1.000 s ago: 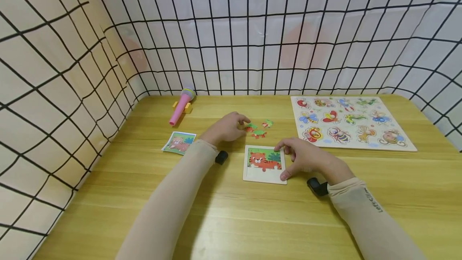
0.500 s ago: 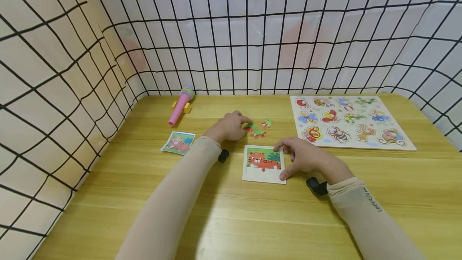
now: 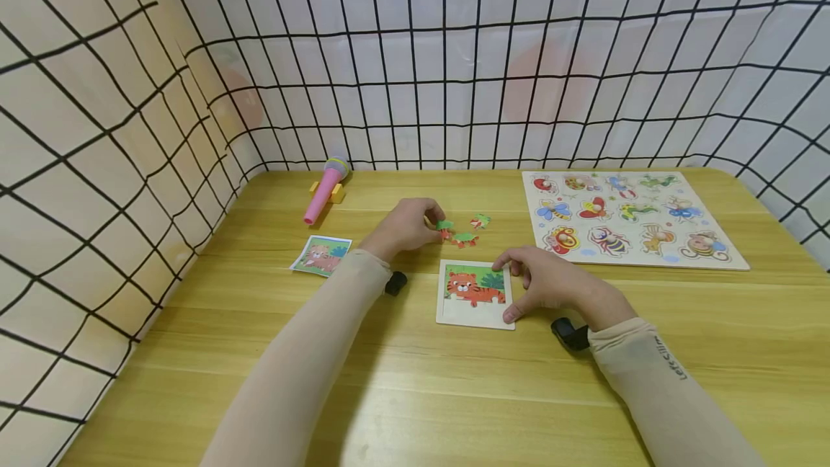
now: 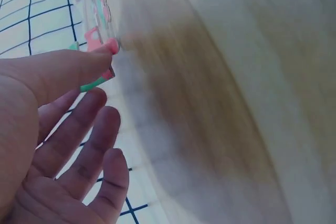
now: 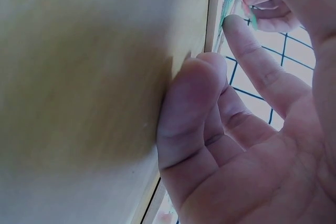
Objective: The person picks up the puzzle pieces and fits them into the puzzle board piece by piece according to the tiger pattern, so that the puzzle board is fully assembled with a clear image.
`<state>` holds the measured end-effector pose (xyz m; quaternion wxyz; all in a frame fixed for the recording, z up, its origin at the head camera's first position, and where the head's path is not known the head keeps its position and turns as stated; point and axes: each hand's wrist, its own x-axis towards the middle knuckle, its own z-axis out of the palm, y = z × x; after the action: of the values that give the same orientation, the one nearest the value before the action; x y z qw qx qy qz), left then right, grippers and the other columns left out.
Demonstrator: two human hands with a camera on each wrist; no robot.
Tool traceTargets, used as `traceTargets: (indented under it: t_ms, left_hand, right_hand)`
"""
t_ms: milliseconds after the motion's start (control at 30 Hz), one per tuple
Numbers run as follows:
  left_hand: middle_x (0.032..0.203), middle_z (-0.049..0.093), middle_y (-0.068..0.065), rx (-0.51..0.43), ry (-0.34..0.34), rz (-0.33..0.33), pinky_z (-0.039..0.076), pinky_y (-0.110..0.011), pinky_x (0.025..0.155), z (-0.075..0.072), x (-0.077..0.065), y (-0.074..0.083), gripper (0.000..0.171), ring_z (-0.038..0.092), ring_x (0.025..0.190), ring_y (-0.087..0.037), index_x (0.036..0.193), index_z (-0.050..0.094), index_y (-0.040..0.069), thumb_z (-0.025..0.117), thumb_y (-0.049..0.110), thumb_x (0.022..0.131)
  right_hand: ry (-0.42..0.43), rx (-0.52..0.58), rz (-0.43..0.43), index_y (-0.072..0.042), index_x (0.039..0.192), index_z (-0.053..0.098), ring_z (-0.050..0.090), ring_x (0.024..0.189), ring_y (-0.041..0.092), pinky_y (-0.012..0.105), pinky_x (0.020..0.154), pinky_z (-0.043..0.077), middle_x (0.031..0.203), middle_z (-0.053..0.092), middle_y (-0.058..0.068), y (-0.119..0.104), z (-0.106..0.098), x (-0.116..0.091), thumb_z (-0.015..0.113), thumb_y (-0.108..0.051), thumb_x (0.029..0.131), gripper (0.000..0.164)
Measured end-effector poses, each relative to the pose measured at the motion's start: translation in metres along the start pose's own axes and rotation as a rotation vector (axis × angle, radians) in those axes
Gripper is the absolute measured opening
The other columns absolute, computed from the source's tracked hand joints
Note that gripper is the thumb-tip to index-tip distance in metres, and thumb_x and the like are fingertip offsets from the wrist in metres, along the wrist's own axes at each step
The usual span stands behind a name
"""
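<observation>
My left hand (image 3: 405,226) pinches a green-and-red puzzle piece (image 3: 444,228) between thumb and fingers, as the left wrist view also shows; its lower fingers curve loosely. Right beside it on the table lie another green-and-red piece (image 3: 464,239) and, farther back, a small green, red and white piece (image 3: 480,221). In front sits a square puzzle board (image 3: 473,318); a tiger picture fills its upper part and the lower strip is bare. My right hand (image 3: 550,279) holds this board by its right side, index finger at the upper corner and thumb at the lower one.
A picture card (image 3: 320,256) of the tiger lies left of the left forearm. Behind it a pink toy microphone (image 3: 322,193) leans on yellow blocks (image 3: 337,194). A large insect puzzle board (image 3: 612,225) lies at the back right. Black-grid netting (image 3: 428,92) encloses the table.
The left hand's fingers have closed on a puzzle piece and raised slightly, with more of the piece showing. The right hand and the tiger board stay where they were.
</observation>
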<state>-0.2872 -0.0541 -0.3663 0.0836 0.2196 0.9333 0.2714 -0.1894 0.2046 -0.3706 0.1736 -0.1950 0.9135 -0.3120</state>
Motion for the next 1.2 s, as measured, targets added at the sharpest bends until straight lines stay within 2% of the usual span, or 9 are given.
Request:
traceTargets:
  t_ms: [133, 267, 467, 533, 633, 767, 967, 1200]
  left_hand:
    - [0.101, 0.067, -0.002, -0.040, 0.013, 0.011, 0.049, -0.029, 0.084, 0.001, -0.002, -0.001, 0.021, 0.061, 0.094, -0.016, 0.106, 0.067, 0.009, 0.079, 0.016, 0.090]
    - [0.097, 0.066, -0.001, -0.088, -0.007, 0.007, 0.050, -0.029, 0.078, 0.001, -0.005, -0.001, 0.020, 0.061, 0.089, -0.016, 0.104, 0.066, 0.011, 0.078, 0.018, 0.091]
    - [0.105, 0.063, -0.003, -0.078, -0.122, 0.028, 0.049, -0.032, 0.077, 0.001, -0.012, -0.002, 0.035, 0.059, 0.091, -0.019, 0.131, 0.065, 0.019, 0.071, 0.020, 0.096]
    - [0.106, 0.062, -0.003, -0.061, -0.154, 0.048, 0.048, -0.033, 0.078, 0.001, -0.013, -0.003, 0.036, 0.058, 0.092, -0.020, 0.133, 0.065, 0.022, 0.069, 0.020, 0.097]
    - [0.104, 0.064, -0.003, -0.054, -0.162, 0.060, 0.047, -0.033, 0.079, 0.001, -0.015, -0.004, 0.030, 0.057, 0.091, -0.019, 0.125, 0.070, 0.023, 0.071, 0.021, 0.096]
    - [0.098, 0.065, -0.002, -0.077, -0.144, 0.040, 0.048, -0.033, 0.077, 0.001, -0.018, -0.001, 0.023, 0.058, 0.089, -0.019, 0.114, 0.072, 0.022, 0.077, 0.023, 0.092]
    - [0.096, 0.067, 0.000, -0.172, -0.101, 0.034, 0.049, -0.033, 0.073, 0.002, -0.028, 0.009, 0.023, 0.061, 0.086, -0.017, 0.110, 0.070, 0.020, 0.079, 0.025, 0.090]
    - [0.091, 0.072, 0.001, -0.330, -0.156, 0.092, 0.050, -0.030, 0.069, 0.009, -0.043, 0.019, 0.029, 0.065, 0.082, -0.016, 0.118, 0.070, 0.018, 0.076, 0.014, 0.091]
  right_hand:
    - [0.003, -0.007, -0.002, -0.008, 0.123, 0.062, 0.046, 0.083, 0.023, 0.037, 0.073, 0.041, 0.104, 0.050, 0.010, 0.001, 0.000, 0.001, 0.098, -0.037, 0.060, 0.078]
    - [0.008, -0.008, -0.007, -0.008, 0.123, 0.062, 0.046, 0.083, 0.023, 0.037, 0.072, 0.041, 0.103, 0.050, 0.010, 0.002, 0.001, 0.001, 0.098, -0.037, 0.060, 0.078]
    - [0.002, 0.011, -0.010, -0.007, 0.122, 0.062, 0.045, 0.081, 0.023, 0.036, 0.071, 0.040, 0.100, 0.049, 0.009, 0.002, 0.001, 0.000, 0.098, -0.035, 0.060, 0.077]
    - [0.000, 0.015, -0.009, -0.007, 0.122, 0.062, 0.044, 0.080, 0.023, 0.036, 0.071, 0.040, 0.099, 0.048, 0.009, 0.002, 0.001, 0.000, 0.098, -0.035, 0.060, 0.077]
    - [0.001, 0.010, -0.010, -0.007, 0.122, 0.062, 0.044, 0.080, 0.023, 0.036, 0.070, 0.040, 0.100, 0.048, 0.009, 0.002, 0.001, 0.000, 0.098, -0.035, 0.060, 0.077]
    - [0.000, 0.007, -0.012, -0.007, 0.122, 0.062, 0.044, 0.081, 0.023, 0.036, 0.070, 0.040, 0.100, 0.048, 0.009, 0.002, 0.000, 0.000, 0.098, -0.035, 0.060, 0.077]
    - [-0.005, 0.004, -0.007, -0.006, 0.122, 0.061, 0.044, 0.079, 0.022, 0.036, 0.069, 0.040, 0.099, 0.048, 0.009, 0.001, 0.000, 0.000, 0.098, -0.035, 0.061, 0.077]
    - [-0.006, 0.005, -0.007, -0.006, 0.123, 0.061, 0.043, 0.079, 0.022, 0.036, 0.069, 0.039, 0.099, 0.048, 0.009, 0.001, 0.000, 0.000, 0.098, -0.036, 0.061, 0.078]
